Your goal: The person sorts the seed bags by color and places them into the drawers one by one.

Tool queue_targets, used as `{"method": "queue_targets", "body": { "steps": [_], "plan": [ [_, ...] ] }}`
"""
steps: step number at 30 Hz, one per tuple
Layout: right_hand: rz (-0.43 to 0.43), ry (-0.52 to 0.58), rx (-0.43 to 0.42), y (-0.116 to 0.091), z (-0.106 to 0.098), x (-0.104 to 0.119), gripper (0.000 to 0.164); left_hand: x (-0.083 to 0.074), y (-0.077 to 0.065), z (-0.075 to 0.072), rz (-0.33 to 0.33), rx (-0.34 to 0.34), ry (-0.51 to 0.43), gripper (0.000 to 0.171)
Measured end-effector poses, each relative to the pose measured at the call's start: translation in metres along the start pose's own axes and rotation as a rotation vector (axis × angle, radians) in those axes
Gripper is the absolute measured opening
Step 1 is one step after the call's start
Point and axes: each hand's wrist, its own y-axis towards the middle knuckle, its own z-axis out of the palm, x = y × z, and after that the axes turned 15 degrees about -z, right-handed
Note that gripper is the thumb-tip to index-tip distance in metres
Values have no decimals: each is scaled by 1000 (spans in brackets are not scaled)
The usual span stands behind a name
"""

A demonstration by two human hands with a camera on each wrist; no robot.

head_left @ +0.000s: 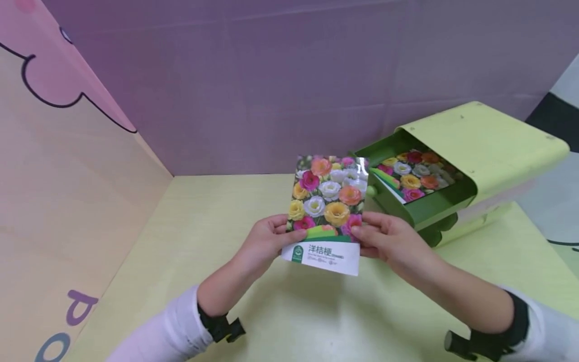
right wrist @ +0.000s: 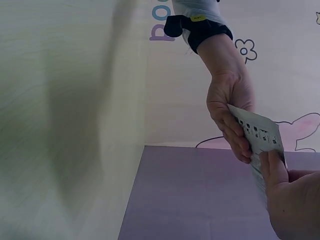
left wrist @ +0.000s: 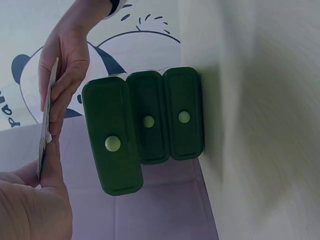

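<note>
A flower seed packet (head_left: 327, 201), printed with roses-like blooms over a white label strip, is held up above the table in both hands. My left hand (head_left: 267, 241) pinches its lower left edge, thumb on the front. At the lower right edge my right hand (head_left: 393, 241) pinches it the same way. In the left wrist view the packet (left wrist: 47, 115) appears edge-on between the hands. The right wrist view shows its printed back (right wrist: 257, 132). To the right, a similar packet (head_left: 416, 173) lies in the pulled-out green drawer (head_left: 439, 213).
The drawer belongs to a pale yellow cabinet (head_left: 493, 141) at the right of the table (head_left: 203, 221). Two lower green drawers (left wrist: 165, 117) with round knobs are pushed in. A purple backdrop (head_left: 271, 90) rises behind, and a printed panel (head_left: 59, 166) stands at the left.
</note>
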Motion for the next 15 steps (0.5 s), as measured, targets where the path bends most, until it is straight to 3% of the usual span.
{"method": "queue_targets", "body": {
  "steps": [15],
  "plan": [
    [97,-10,-76,1,4,7,51,-1,-2,-4,-17,108,-34,34]
  ]
}}
